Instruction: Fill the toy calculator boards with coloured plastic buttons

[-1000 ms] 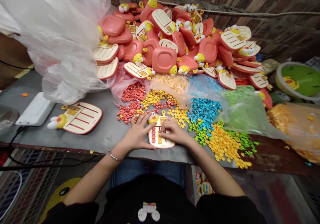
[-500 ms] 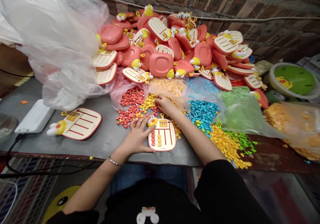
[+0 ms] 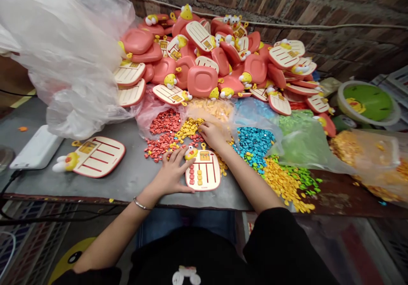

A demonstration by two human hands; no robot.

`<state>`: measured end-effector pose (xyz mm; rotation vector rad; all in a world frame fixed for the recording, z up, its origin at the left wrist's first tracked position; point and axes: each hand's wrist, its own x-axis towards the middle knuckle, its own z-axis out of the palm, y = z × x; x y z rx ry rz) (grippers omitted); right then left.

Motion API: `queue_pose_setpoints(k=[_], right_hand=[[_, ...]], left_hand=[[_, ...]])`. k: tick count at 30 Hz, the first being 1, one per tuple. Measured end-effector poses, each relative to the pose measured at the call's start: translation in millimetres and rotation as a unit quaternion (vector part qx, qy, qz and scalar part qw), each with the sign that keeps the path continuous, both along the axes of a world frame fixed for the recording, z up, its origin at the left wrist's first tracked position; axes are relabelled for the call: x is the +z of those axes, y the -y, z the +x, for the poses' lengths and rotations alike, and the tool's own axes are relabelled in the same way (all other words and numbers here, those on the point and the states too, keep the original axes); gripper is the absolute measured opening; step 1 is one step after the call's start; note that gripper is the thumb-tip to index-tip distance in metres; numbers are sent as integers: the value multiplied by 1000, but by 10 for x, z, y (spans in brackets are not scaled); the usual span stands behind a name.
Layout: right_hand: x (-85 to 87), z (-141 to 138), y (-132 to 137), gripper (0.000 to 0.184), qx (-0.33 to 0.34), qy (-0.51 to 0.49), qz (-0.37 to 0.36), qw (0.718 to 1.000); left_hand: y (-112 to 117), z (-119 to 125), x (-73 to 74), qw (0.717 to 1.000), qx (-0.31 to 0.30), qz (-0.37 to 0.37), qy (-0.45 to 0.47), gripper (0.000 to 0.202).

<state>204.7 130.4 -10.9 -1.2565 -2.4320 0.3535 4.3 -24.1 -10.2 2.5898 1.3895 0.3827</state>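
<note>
A small cream toy board (image 3: 204, 171) with red slots and a yellow duck head lies on the grey table, with a few red and yellow beads in its left slots. My left hand (image 3: 170, 173) lies flat beside its left edge, fingers spread and touching it. My right hand (image 3: 213, 134) reaches beyond the board into the yellow beads (image 3: 188, 127), fingers curled down on them; what they grip is hidden. Red beads (image 3: 162, 133) lie to the left of the yellow ones.
A heap of pink and cream duck boards (image 3: 219, 60) fills the back. Blue beads (image 3: 253, 139), orange-yellow beads (image 3: 282, 183) and green beads (image 3: 302, 176) lie to the right. Another board (image 3: 95, 156), a white box (image 3: 35, 147) and a large clear plastic bag (image 3: 63, 51) are on the left.
My right hand left the board and reached forward into the yellow beads, staying there. My left hand kept its place beside the board. The view shifted slightly.
</note>
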Motion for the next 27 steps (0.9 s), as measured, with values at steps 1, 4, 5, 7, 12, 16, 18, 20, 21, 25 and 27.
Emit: queue_pose_setpoints(k=[1, 4, 5, 7, 12, 16, 18, 20, 21, 25, 27], right_hand=[[3, -56, -24, 18, -8, 24, 5, 1000], [15, -161, -67, 19, -22, 62, 11, 998], [22, -164, -66, 19, -21, 55, 8, 998], [48, -110, -27, 17, -13, 10, -7, 1000], [169, 288, 355, 9, 4, -148, -39, 988], [143, 540, 757, 12, 27, -138, -38, 989], [63, 560, 873, 16, 20, -112, -36, 993], [-16, 540, 928, 19, 1, -95, -30, 995], [-41, 530, 944, 21, -8, -90, -28, 996], [-22, 561, 1040, 21, -5, -93, -46, 995], [17, 585, 1118, 19, 6, -112, -64, 992]], left_hand=[[-2, 0, 0, 1000, 0, 0, -1, 98], [-8, -2, -2, 1000, -1, -1, -3, 98], [-9, -3, -4, 1000, -2, 0, -5, 98], [-9, -5, -6, 1000, -3, 2, -8, 97], [-6, -7, -9, 1000, 0, -8, -3, 98], [-9, -10, -18, 1000, -4, -10, -1, 98], [-12, -11, -25, 1000, -4, -11, 2, 97], [-12, -9, -29, 1000, -1, -14, 5, 96], [-11, -8, -29, 1000, 1, -15, 4, 96], [-3, 1, -21, 1000, 11, -14, -7, 96], [-2, 4, -15, 1000, 9, -13, -10, 97]])
